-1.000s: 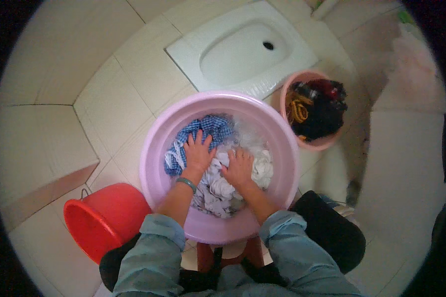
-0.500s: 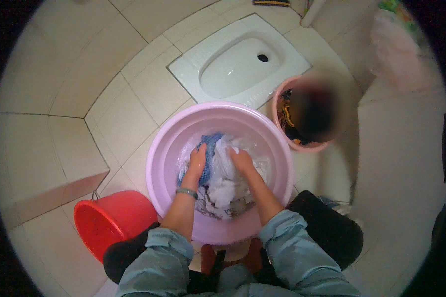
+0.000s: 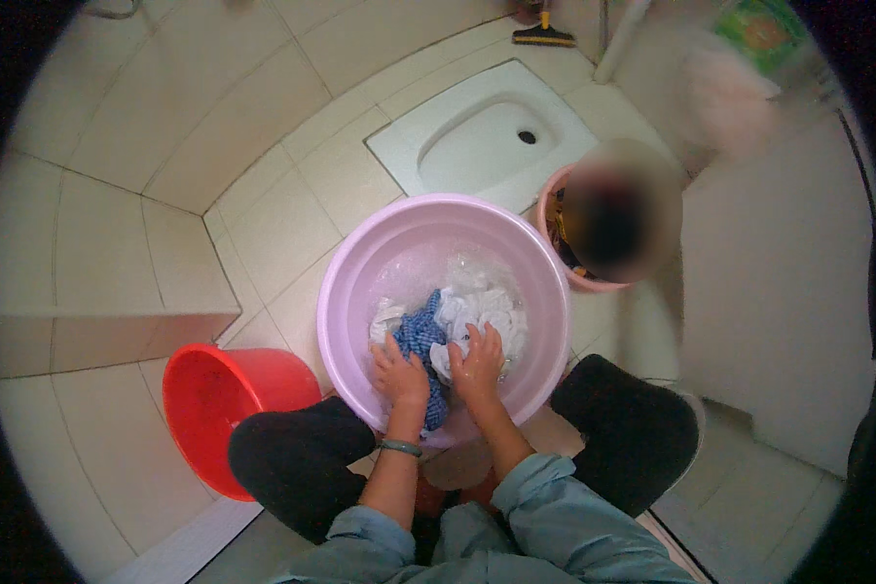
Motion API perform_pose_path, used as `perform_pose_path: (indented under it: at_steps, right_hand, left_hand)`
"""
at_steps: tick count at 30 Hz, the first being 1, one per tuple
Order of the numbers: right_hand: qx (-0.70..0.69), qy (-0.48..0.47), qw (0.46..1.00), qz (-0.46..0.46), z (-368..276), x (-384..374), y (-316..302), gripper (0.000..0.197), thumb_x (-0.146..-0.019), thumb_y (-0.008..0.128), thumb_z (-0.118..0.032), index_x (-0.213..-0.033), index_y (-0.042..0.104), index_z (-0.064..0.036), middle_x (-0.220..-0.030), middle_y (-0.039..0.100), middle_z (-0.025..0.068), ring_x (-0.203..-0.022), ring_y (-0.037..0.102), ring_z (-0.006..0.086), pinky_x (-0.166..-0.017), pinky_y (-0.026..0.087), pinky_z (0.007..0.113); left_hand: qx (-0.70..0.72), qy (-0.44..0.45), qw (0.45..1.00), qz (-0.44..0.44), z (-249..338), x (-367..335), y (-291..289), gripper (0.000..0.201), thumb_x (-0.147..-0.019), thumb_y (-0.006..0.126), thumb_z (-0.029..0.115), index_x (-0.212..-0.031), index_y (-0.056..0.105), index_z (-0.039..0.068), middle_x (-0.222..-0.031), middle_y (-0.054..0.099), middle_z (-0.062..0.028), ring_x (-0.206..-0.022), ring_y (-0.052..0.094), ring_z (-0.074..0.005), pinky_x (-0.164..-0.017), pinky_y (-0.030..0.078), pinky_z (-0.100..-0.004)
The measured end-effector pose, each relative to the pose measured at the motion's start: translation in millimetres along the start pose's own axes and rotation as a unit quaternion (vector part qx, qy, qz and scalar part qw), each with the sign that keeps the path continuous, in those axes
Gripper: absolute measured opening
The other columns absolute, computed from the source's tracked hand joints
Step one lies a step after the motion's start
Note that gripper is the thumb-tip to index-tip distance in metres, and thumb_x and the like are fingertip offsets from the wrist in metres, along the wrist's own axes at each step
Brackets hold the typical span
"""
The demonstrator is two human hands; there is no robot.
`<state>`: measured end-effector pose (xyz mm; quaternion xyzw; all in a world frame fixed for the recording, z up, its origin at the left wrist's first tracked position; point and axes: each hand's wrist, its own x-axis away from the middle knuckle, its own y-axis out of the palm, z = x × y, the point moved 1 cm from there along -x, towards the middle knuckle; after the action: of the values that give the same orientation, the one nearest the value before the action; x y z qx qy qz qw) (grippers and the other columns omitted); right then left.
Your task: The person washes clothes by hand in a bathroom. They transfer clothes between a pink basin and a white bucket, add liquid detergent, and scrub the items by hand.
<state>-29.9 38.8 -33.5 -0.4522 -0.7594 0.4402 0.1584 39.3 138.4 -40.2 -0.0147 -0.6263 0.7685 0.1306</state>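
Note:
A pink plastic basin (image 3: 360, 263) stands on the tiled floor between my knees, holding soapy water and wet laundry. My left hand (image 3: 399, 375) grips a blue checked cloth (image 3: 420, 336) at the near side of the basin. Beside it, my right hand (image 3: 477, 360) presses on a bunched white cloth (image 3: 482, 307). Both hands are wet and close together. A bracelet sits on my left wrist.
A red bucket (image 3: 224, 399) stands at my left knee. A smaller pink tub (image 3: 565, 268) with dark contents, partly blurred, sits to the right of the basin. A white floor-level toilet pan (image 3: 477, 146) lies beyond. A raised tiled step is at left.
My hands have pulled back from the basin's middle to its near edge, gathering the blue and white cloths toward me. The view has shifted, showing more floor.

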Motion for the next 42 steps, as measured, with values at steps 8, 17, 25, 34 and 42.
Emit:
perform_pose_path:
  at_steps: [8,17,25,34,42]
  right_hand:
    - [-0.026,-0.066,0.984,-0.161,37,-36,66,0.029,-0.079,0.055,-0.024,-0.103,0.059,-0.0089,-0.101,0.057,0.0136,-0.099,0.052,0.0307,-0.091,0.032,0.045]
    - [0.243,-0.157,0.827,-0.483,41,-141,152,0.026,-0.083,0.050,-0.025,-0.098,0.062,-0.0074,-0.101,0.061,0.0170,-0.094,0.057,0.0329,-0.087,0.042,0.047]
    - [-0.011,-0.046,0.982,-0.181,47,-163,72,0.036,-0.085,0.050,-0.030,-0.109,0.058,-0.0040,-0.112,0.056,0.0192,-0.106,0.053,0.0345,-0.093,0.037,0.046]
    - [-0.264,0.253,0.843,-0.395,105,-135,111,0.048,-0.090,0.035,-0.038,-0.119,0.053,-0.0037,-0.119,0.053,0.0223,-0.110,0.050,0.0362,-0.095,0.036,0.041]
    - [-0.177,0.120,0.879,-0.426,8,-72,54,0.046,-0.087,0.037,-0.037,-0.106,0.060,-0.0028,-0.105,0.062,0.0146,-0.098,0.055,0.0353,-0.086,0.040,0.038]
  left_hand:
    - [0.107,0.025,0.993,-0.029,6,-11,88,0.040,-0.080,0.053,0.021,-0.116,0.046,0.004,-0.113,0.049,-0.0176,-0.109,0.044,-0.0353,-0.089,0.034,-0.0460]
    - [-0.041,0.215,0.925,-0.310,27,-134,98,0.026,-0.082,0.050,0.023,-0.087,0.066,0.003,-0.096,0.062,-0.0220,-0.092,0.060,-0.0360,-0.077,0.045,-0.0492]
    - [0.075,0.187,0.962,-0.183,67,-198,85,0.042,-0.087,0.044,0.033,-0.122,0.051,0.010,-0.132,0.043,-0.0155,-0.122,0.040,-0.0316,-0.099,0.031,-0.0460]
    - [0.195,0.159,0.847,-0.469,116,-166,103,0.055,-0.089,0.032,0.049,-0.124,0.051,0.010,-0.129,0.048,-0.0143,-0.116,0.046,-0.0326,-0.101,0.031,-0.0382]
    - [0.226,0.030,0.944,-0.238,55,-102,4,0.040,-0.088,0.043,0.037,-0.086,0.065,0.003,-0.095,0.063,-0.0191,-0.091,0.058,-0.0352,-0.079,0.043,-0.0421]
